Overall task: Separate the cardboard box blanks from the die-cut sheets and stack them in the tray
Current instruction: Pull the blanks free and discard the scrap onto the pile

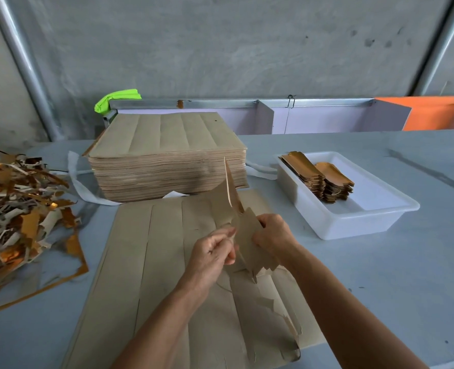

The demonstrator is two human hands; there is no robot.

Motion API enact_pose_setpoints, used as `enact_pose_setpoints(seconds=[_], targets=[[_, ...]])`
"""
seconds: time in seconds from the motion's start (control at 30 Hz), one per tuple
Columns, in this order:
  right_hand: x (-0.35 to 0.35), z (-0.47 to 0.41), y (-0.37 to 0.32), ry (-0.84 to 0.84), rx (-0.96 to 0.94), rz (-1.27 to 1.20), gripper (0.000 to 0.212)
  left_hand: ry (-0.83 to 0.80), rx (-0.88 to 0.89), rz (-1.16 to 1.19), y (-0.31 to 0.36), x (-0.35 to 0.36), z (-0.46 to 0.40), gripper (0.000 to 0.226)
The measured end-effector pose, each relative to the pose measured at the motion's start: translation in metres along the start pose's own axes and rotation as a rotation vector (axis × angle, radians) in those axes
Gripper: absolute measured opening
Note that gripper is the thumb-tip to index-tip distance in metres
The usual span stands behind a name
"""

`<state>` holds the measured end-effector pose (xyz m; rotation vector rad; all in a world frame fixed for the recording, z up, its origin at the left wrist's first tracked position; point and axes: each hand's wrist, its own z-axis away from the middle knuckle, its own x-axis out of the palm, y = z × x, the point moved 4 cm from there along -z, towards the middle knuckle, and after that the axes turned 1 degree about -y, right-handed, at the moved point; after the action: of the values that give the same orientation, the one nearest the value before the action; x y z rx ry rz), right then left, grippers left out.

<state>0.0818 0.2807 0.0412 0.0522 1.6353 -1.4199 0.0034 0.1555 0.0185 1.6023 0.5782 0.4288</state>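
On the far left of the table (380, 275), the heap of torn waste strips (18, 209) sprawls toward the working area; in my judgement a loose strip could slide under the die-cut sheet (162, 262) lying flat in the near middle and catch when that sheet is shifted. Behind it, the tall stack of uncut sheets (167, 155) stands square, well apart from the hands.

Over the flat sheet, the left hand (212, 251) has its fingers curled, pinching the left edge of a partly freed box blank (243, 225), which stands raised on edge above the sheet's right side. The right hand (272, 234) grips the same blank from the right, thumb and fingers closed on it. Its jagged lower edge runs down toward the torn waste (281, 328) on the near right part of the sheet; whether it is fully detached there I cannot tell. If some nicks do hold, a sharp pull would likely tear a flap instead of the nicks, and twisting the two hands against each other could crease the panel.

To the right, the white plastic tray (374, 206) holds two short stacks of finished blanks (319, 177) at its far left end, touching each other. They look slightly uneven, so a carelessly dropped blank might slide off or topple them.
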Motion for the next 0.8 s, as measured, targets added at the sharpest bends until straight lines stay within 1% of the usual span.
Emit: enact_pose_setpoints(seconds=[0.1, 0.17, 0.23, 0.27, 0.3, 0.33, 0.37, 0.4, 0.43, 0.47, 0.5, 0.57, 0.6, 0.67, 0.7, 0.73, 0.8], targets=[[0.004, -0.010, -0.004, 0.047, 0.051, 0.011, 0.015, -0.080, -0.038, -0.107, -0.005, 0.000, 0.001, 0.048], [0.006, -0.013, -0.008, 0.077, 0.019, 0.007, 0.015, -0.050, -0.102, -0.194, -0.012, -0.002, 0.001, 0.045], [0.012, -0.011, -0.013, 0.093, -0.056, 0.057, 0.010, 0.061, -0.164, -0.212, -0.013, -0.009, -0.003, 0.034], [0.016, -0.007, -0.016, 0.106, -0.097, 0.086, 0.016, 0.148, -0.193, -0.208, -0.013, -0.015, -0.008, 0.037], [0.021, -0.003, -0.019, 0.121, -0.144, 0.104, 0.026, 0.239, -0.210, -0.198, -0.012, -0.021, -0.014, 0.046], [0.026, 0.001, -0.023, 0.132, -0.191, 0.100, 0.032, 0.310, -0.222, -0.209, -0.011, -0.027, -0.022, 0.054], [0.030, 0.003, -0.027, 0.143, -0.240, 0.094, 0.031, 0.348, -0.236, -0.240, -0.008, -0.030, -0.030, 0.061], [0.035, 0.005, -0.030, 0.146, -0.273, 0.105, 0.024, 0.359, -0.249, -0.275, -0.005, -0.031, -0.037, 0.066], [0.038, 0.006, -0.034, 0.142, -0.294, 0.127, 0.017, 0.361, -0.255, -0.320, -0.003, -0.031, -0.045, 0.071], [0.039, 0.006, -0.036, 0.140, -0.300, 0.142, 0.015, 0.358, -0.258, -0.377, -0.002, -0.031, -0.053, 0.073], [0.040, 0.006, -0.037, 0.140, -0.302, 0.155, 0.016, 0.359, -0.257, -0.423, 0.000, -0.029, -0.059, 0.071], [0.040, 0.007, -0.037, 0.148, -0.322, 0.162, 0.016, 0.335, -0.236, -0.473, 0.003, -0.027, -0.071, 0.051], [0.041, 0.008, -0.037, 0.153, -0.334, 0.174, 0.018, 0.309, -0.230, -0.503, 0.006, -0.025, -0.075, 0.048], [0.043, 0.011, -0.038, 0.158, -0.356, 0.232, 0.020, 0.248, -0.248, -0.556, 0.009, -0.023, -0.084, 0.062], [0.045, 0.012, -0.038, 0.165, -0.371, 0.264, 0.019, 0.226, -0.255, -0.561, 0.011, -0.023, -0.089, 0.062], [0.047, 0.013, -0.039, 0.171, -0.387, 0.289, 0.018, 0.200, -0.251, -0.566, 0.013, -0.023, -0.094, 0.054], [0.051, 0.014, -0.041, 0.166, -0.419, 0.338, 0.018, 0.111, -0.241, -0.582, 0.017, -0.023, -0.102, 0.026]])
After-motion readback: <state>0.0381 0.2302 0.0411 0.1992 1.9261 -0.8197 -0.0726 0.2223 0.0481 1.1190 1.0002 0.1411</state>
